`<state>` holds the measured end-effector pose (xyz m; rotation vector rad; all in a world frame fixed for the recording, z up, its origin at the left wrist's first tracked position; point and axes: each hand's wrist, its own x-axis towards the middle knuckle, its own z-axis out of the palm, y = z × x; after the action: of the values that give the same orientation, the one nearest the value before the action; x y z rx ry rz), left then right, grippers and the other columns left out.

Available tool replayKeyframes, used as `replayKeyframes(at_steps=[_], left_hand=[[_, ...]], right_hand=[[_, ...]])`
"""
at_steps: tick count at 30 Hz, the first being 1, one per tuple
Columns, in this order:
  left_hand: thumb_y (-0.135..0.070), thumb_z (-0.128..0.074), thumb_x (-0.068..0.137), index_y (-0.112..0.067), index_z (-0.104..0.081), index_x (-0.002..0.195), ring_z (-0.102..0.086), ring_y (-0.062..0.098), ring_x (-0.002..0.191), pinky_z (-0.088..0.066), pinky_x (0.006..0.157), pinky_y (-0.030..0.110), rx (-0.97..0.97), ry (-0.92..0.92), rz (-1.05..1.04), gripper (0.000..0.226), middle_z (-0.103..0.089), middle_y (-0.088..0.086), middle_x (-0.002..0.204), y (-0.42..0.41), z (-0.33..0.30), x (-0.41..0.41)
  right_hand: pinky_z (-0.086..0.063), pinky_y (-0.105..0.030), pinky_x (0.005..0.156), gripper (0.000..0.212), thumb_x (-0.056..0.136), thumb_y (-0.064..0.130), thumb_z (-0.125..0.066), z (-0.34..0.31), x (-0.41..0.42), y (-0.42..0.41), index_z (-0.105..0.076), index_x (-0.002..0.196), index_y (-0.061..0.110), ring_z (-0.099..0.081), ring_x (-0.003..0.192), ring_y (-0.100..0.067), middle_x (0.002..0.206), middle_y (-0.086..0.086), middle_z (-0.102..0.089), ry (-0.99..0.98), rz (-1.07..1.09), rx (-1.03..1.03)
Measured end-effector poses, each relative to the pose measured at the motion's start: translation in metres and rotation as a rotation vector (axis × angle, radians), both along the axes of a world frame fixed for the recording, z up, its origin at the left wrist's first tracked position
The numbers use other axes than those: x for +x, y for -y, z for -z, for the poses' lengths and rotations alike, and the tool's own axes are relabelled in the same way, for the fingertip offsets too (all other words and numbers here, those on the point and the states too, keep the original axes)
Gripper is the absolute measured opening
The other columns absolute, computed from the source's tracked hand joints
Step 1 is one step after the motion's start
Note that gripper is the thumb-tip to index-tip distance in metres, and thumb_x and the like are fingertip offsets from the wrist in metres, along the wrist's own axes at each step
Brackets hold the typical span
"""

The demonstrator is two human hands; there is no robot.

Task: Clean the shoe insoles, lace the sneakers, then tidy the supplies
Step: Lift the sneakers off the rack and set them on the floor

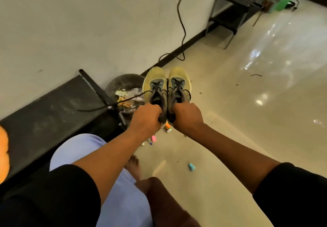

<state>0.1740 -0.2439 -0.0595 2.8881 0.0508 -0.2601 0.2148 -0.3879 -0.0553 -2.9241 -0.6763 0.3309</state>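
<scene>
Two yellow sneakers with grey tongues and dark laces are held side by side in the air, toes pointing away from me. My left hand point(146, 116) grips the heel collar of the left sneaker point(154, 85). My right hand point(187, 115) grips the heel collar of the right sneaker point(179, 83). A loose dark lace point(113, 105) trails out to the left from the left sneaker. No insoles can be seen.
A round bin point(122, 83) full of scraps stands by the wall just left of the sneakers. A black bench point(49, 113) runs along the wall at left, a black rack point(235, 9) stands far right. Small bottles and markers point(153, 138) and a teal piece point(191, 166) lie on the floor.
</scene>
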Motion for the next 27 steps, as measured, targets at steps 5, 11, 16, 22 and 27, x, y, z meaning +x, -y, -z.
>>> replayKeyframes(at_steps=[5,11,16,22,27], left_hand=[[-0.030,-0.068,0.082,-0.022,-0.059,0.073,-0.066,0.033,0.076,-0.056,0.068,0.039,0.014,-0.146,0.111,0.016,-0.070,0.007,0.079,0.030,0.064,0.015],[-0.024,-0.067,0.083,-0.020,-0.073,0.087,-0.068,0.030,0.083,-0.058,0.074,0.039,0.014,-0.338,0.208,0.008,-0.072,0.005,0.085,0.055,0.136,0.011],[-0.025,-0.069,0.086,-0.021,-0.073,0.095,-0.067,0.026,0.085,-0.058,0.078,0.038,0.028,-0.454,0.228,0.011,-0.070,0.003,0.088,0.065,0.184,0.009],[-0.021,-0.069,0.088,-0.021,-0.071,0.100,-0.066,0.026,0.089,-0.055,0.076,0.035,0.032,-0.524,0.187,0.012,-0.069,0.004,0.094,0.077,0.229,0.006],[-0.018,-0.064,0.091,-0.020,-0.071,0.100,-0.066,0.026,0.088,-0.054,0.075,0.034,0.021,-0.545,0.185,0.012,-0.070,0.005,0.095,0.085,0.264,-0.001]], right_hand=[[-0.049,-0.032,0.059,0.005,0.084,0.021,-0.069,0.065,-0.013,0.034,-0.070,0.089,0.019,-0.065,0.075,-0.031,0.083,-0.007,-0.065,-0.113,0.152,0.005],[-0.042,-0.030,0.056,0.006,0.084,0.021,-0.068,0.148,-0.040,0.055,-0.069,0.089,0.019,-0.064,0.073,-0.030,0.077,-0.003,-0.060,-0.262,0.298,0.007],[-0.040,-0.029,0.057,0.005,0.086,0.017,-0.066,0.198,-0.056,0.059,-0.070,0.089,0.019,-0.065,0.073,-0.030,0.082,-0.005,-0.068,-0.348,0.391,0.038],[-0.051,-0.029,0.057,0.010,0.088,0.018,-0.067,0.240,-0.057,0.060,-0.073,0.093,0.023,-0.063,0.068,-0.023,0.080,0.001,-0.069,-0.400,0.498,0.034],[-0.042,-0.027,0.057,0.013,0.090,0.013,-0.063,0.262,-0.049,0.066,-0.073,0.091,0.022,-0.053,0.064,-0.021,0.082,0.000,-0.069,-0.418,0.516,0.011]])
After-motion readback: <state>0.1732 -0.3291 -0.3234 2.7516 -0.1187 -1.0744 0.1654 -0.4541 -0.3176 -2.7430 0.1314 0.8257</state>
